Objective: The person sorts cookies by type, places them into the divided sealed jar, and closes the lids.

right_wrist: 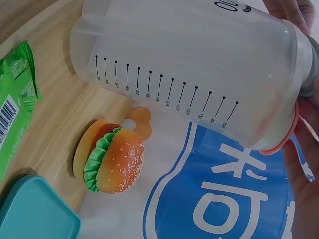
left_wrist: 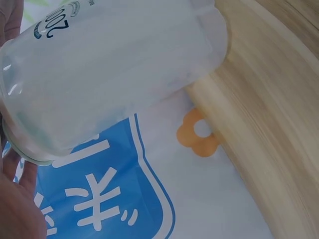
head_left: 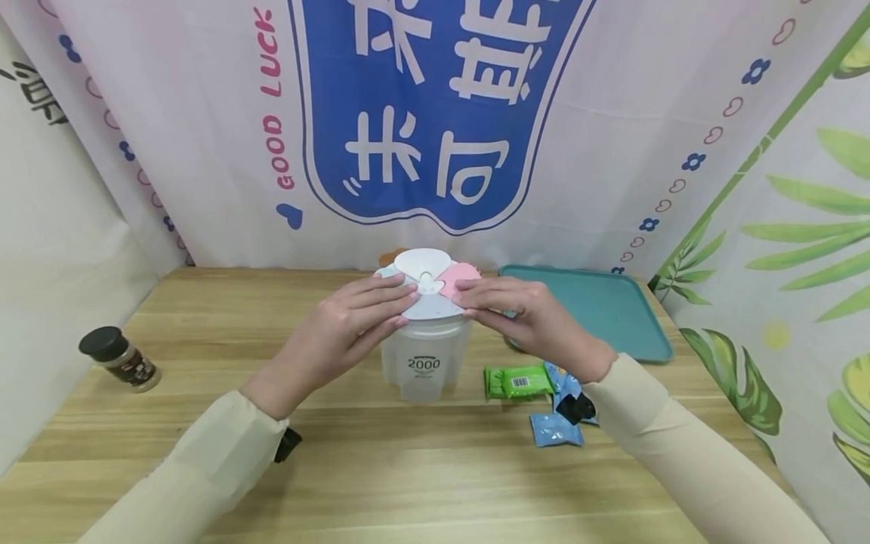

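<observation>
A tall translucent storage canister (head_left: 424, 363) with dark print stands upright on the table. Its lid (head_left: 435, 306) has white, pink and pale green flaps around a small white centre. From the left, my left hand (head_left: 347, 313) lies across the lid with fingers extended, touching its top near the centre. My right hand (head_left: 519, 310) rests on the other side, fingertips over the pink flap (head_left: 462, 278) and the rim. In the right wrist view, measuring marks run down the canister wall (right_wrist: 179, 64). The left wrist view shows only part of the left hand (left_wrist: 22, 199) beside the lid end.
Right of the canister lie a green packet (head_left: 519, 382) and blue packets (head_left: 556, 429). A teal tray (head_left: 605, 310) sits behind them. A toy burger (right_wrist: 112, 157) stands near the backdrop. A black-capped jar (head_left: 121, 359) is at the far left of the wooden table (head_left: 381, 468).
</observation>
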A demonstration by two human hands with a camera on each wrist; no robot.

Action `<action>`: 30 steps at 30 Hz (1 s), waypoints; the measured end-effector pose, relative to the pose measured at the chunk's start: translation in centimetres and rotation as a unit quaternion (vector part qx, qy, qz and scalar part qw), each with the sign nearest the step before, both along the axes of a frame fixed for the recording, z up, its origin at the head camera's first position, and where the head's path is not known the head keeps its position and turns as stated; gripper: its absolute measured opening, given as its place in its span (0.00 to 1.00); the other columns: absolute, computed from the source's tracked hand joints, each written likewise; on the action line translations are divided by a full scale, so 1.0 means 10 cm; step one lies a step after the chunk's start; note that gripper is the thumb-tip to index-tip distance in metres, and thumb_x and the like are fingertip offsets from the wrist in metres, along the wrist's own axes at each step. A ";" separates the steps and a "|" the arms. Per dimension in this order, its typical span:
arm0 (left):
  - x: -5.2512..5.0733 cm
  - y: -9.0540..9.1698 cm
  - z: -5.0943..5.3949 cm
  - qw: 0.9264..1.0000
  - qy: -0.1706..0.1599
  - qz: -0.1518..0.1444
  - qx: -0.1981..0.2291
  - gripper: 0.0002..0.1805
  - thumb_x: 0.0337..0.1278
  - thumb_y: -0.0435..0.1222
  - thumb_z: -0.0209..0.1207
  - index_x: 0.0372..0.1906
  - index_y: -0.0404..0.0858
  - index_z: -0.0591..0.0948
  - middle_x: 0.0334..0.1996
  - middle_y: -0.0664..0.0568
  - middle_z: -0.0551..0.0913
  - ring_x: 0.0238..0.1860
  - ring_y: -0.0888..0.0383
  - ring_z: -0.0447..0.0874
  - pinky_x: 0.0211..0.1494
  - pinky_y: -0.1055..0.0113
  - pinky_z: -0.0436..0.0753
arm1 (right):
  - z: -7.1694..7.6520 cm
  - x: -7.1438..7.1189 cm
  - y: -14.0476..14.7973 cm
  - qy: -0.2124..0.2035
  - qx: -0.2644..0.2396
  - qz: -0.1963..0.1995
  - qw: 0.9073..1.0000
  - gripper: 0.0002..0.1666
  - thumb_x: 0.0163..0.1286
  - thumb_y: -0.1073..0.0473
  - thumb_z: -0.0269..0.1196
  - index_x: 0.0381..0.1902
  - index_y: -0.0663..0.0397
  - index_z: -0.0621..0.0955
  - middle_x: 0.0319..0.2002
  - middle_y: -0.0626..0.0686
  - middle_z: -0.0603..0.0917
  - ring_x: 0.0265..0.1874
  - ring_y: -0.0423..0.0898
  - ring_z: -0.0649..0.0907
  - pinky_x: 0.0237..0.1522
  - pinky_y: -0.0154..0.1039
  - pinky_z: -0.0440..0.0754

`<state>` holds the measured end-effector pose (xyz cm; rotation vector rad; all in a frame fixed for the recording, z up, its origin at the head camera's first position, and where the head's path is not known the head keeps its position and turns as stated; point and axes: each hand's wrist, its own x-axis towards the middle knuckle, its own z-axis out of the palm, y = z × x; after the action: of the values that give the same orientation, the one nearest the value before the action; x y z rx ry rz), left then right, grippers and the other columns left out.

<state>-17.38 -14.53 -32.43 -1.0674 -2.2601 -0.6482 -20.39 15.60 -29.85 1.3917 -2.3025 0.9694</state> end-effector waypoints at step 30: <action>0.01 0.01 0.00 0.999 -0.046 0.020 0.012 0.43 0.64 0.41 0.71 0.81 0.48 0.66 0.69 0.42 0.81 0.68 0.42 0.82 0.71 0.44 0.83 | 0.18 -0.04 -0.22 -0.115 -0.044 -0.096 0.988 0.09 0.77 0.61 0.64 0.49 0.59 0.87 0.42 0.53 0.92 0.39 0.44 0.87 0.42 0.31 0.88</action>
<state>-17.23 -14.48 -32.43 -0.9982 -2.3393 -0.7185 -20.83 13.40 -28.02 1.0489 -2.4680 1.2060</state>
